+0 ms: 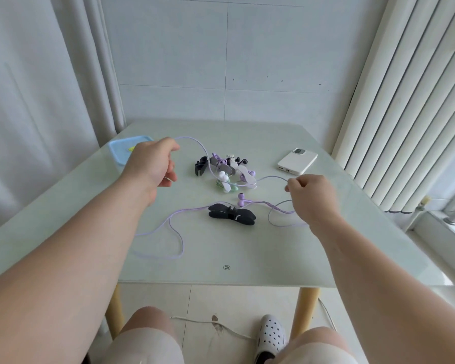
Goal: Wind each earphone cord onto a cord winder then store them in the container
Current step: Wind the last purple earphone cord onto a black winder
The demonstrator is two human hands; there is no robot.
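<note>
Earphone cord (273, 176), lilac, held in both hands. Head view.

Left hand (153, 161): raised over the far left of the table, back of the hand to the camera, fingers curled round the cord. The cord leaves the top of the fist, arcs up and right, then drops toward the heap (226, 169) of winders and earphones at mid-table. Cannot tell whether the arc touches the heap or passes in front of it.

Right hand (310, 195): thumb and forefinger pinch the same cord, other fingers tucked in. From heap to pinch the cord runs in a shallow span.

The rest of the cord lies slack on the table (247, 258): one long loop at near left, a smaller loop partly hidden by the right wrist. Two lilac earbuds (241, 199) lie together between the heap and a black cord winder (231, 214).

Black cord winder: butterfly-shaped, lying open and flat. The cord runs just behind it; contact uncertain.

Heap: black, grey and white winders, a mint-green earphone (222, 185) at its near edge, more lilac cord tangled in.

Container (116, 151): pale blue, far left corner, partly behind the left hand. Something yellow shows at it; cannot tell whether inside or on top.

White phone (297, 161): camera side up, far right, well apart from the heap.

Below the table edge: bare knees, a white perforated clog (271, 334), a pale cable (208, 323) on the floor tiles.
</note>
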